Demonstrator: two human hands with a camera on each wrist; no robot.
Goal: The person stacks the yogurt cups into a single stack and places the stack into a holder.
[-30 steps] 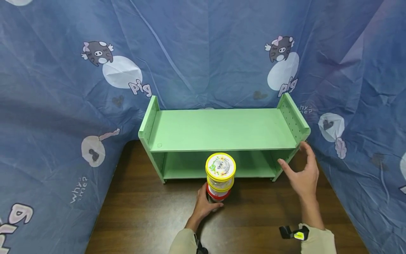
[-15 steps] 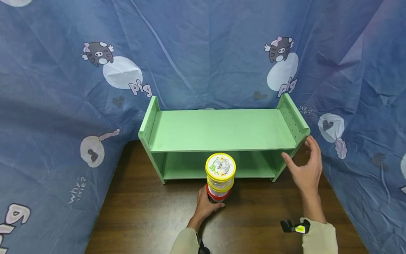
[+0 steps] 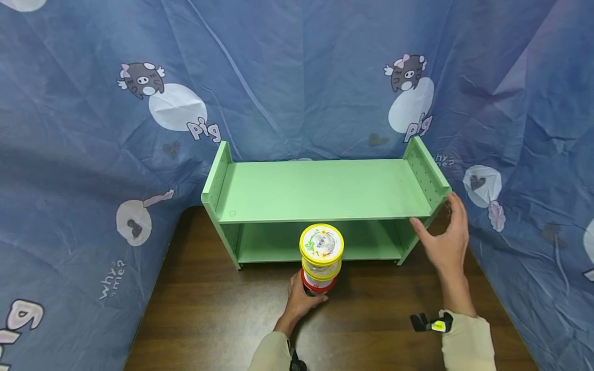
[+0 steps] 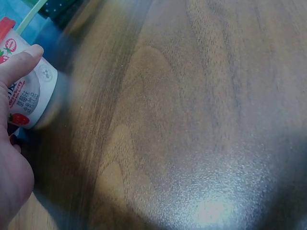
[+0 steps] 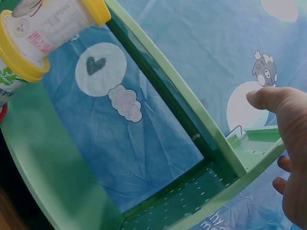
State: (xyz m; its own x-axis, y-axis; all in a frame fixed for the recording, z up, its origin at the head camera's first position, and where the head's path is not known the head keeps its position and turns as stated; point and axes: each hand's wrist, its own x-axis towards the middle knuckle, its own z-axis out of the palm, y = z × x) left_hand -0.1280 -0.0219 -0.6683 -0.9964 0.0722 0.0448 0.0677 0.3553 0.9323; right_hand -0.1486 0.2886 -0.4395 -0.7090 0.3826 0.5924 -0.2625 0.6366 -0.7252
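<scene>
Before the shelf [image 3: 320,189], our left hand [image 3: 298,300] curls round stacked tubs [image 3: 322,252], likely steadying. Right hand [image 3: 446,251]: spread wide, empty; next move needs balance.

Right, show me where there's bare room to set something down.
Top board of the green shelf, between its raised sides; table left of the left hand; table between the stacked tubs and the right hand. Crowded: in front of the shelf's middle, where the left hand grips the tubs.
</scene>
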